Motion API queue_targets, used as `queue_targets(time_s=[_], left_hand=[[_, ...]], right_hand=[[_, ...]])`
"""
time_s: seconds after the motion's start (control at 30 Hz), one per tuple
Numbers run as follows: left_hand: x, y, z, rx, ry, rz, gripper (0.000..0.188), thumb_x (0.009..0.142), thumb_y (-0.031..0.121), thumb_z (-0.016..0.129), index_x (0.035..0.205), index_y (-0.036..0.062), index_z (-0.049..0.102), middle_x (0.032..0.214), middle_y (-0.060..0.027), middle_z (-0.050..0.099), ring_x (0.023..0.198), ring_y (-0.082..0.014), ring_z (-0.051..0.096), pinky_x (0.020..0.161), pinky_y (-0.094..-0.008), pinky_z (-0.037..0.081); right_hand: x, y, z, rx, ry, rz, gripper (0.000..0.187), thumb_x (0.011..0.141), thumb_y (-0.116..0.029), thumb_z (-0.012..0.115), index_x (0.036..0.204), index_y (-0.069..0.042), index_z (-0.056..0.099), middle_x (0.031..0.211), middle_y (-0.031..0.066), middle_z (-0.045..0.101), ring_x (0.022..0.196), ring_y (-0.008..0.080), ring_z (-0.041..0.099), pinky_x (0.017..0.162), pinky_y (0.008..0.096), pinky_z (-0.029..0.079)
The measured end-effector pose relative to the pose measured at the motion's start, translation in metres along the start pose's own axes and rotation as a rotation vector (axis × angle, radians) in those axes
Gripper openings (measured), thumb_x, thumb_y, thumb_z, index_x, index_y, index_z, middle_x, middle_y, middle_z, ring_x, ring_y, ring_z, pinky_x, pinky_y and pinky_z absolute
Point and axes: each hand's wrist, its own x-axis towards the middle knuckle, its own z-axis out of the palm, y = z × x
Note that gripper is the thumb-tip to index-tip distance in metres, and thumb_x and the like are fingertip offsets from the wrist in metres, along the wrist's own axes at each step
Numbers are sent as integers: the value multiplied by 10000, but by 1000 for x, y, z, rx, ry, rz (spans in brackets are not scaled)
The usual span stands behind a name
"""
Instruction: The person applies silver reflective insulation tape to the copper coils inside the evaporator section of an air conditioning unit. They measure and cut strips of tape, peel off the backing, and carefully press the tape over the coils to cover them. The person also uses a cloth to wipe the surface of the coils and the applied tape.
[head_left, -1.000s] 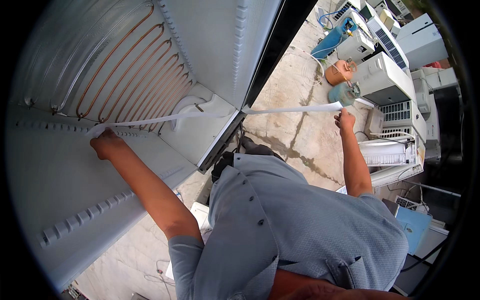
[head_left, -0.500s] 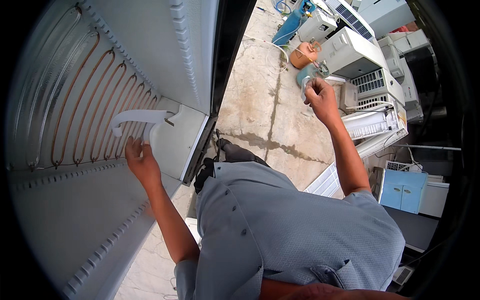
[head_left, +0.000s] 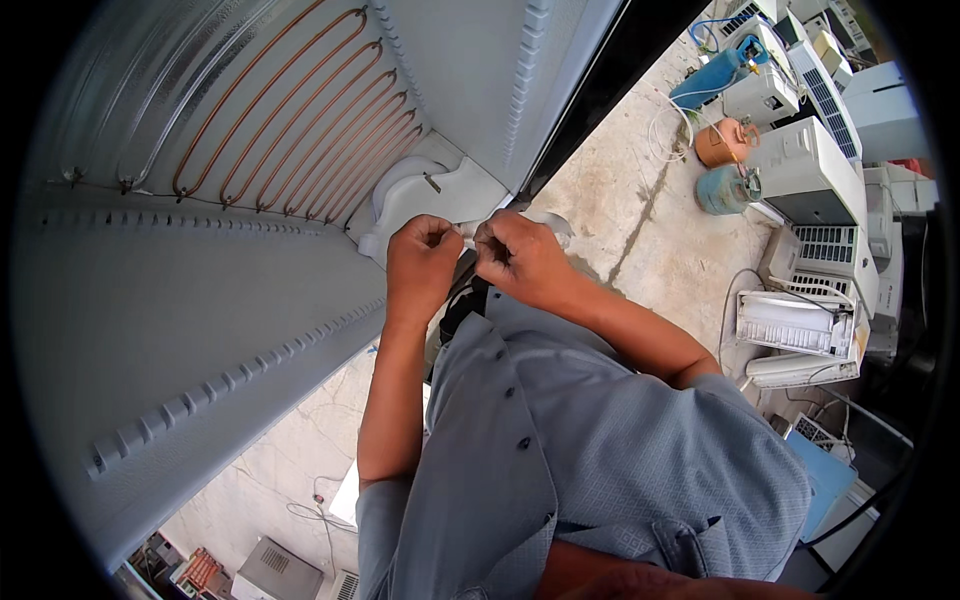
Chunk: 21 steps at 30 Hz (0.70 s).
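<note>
In front of my shirt, my left hand [head_left: 420, 265] and my right hand [head_left: 522, 260] are close together, both with fingers curled in a pinch. A narrow white strip [head_left: 467, 231] runs between their fingertips. More white material shows behind my right hand; its exact shape is partly hidden. Both hands are just outside the white-lined fridge cabinet [head_left: 220, 280], near the moulded white ledge [head_left: 415, 200] at its inner end. Rows of bent copper tubing [head_left: 226, 198] line the cabinet's back wall.
On the concrete floor [head_left: 610, 190] to the right stand a blue cylinder [head_left: 706, 80], an orange tank [head_left: 722, 143] and a teal tank [head_left: 722, 190]. Behind them are stacked white air-conditioner units [head_left: 805, 165]. A grey box-shaped appliance [head_left: 278, 572] lies at the lower left.
My left hand has come out of the cabinet and my right hand has moved in from the right, so they now meet at the white strip. The view has shifted too.
</note>
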Motion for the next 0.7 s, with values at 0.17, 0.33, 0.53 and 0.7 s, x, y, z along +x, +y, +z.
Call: queue_targets(time_s=[0.17, 0.33, 0.53, 0.7], left_hand=[[-19, 14, -21, 437, 309, 130, 91, 818, 61, 674, 862, -13, 643, 785, -117, 672, 691, -220, 626, 672, -343, 506], [-34, 16, -48, 617, 489, 258, 75, 799, 39, 657, 844, -4, 614, 779, -127, 632, 692, -240, 621, 670, -342, 507], [-37, 54, -81, 672, 615, 204, 58, 830, 21, 641, 849, -5, 592, 761, -100, 615, 655, -187, 596, 657, -311, 496], [-41, 79, -96, 606, 670, 141, 33, 865, 10, 599, 880, -5, 574, 760, -49, 583, 680, -114, 544, 657, -277, 468]], right_hand=[[13, 5, 30, 150, -144, 5, 173, 833, -48, 672, 995, 7, 651, 880, 158, 664, 753, 325, 683, 657, 390, 538], [31, 47, 49, 311, -125, 188, 227, 872, -121, 691, 1036, 30, 647, 894, 154, 669, 793, 309, 686, 727, 398, 548], [45, 111, 71, -9, -274, 192, 640, 822, -321, 811, 1299, 26, 563, 1239, 227, 593, 1170, 372, 591, 978, 443, 494], [63, 119, 91, -93, -321, 269, 835, 799, -441, 829, 1402, 25, 487, 1343, 235, 546, 1285, 399, 524, 1065, 457, 458]])
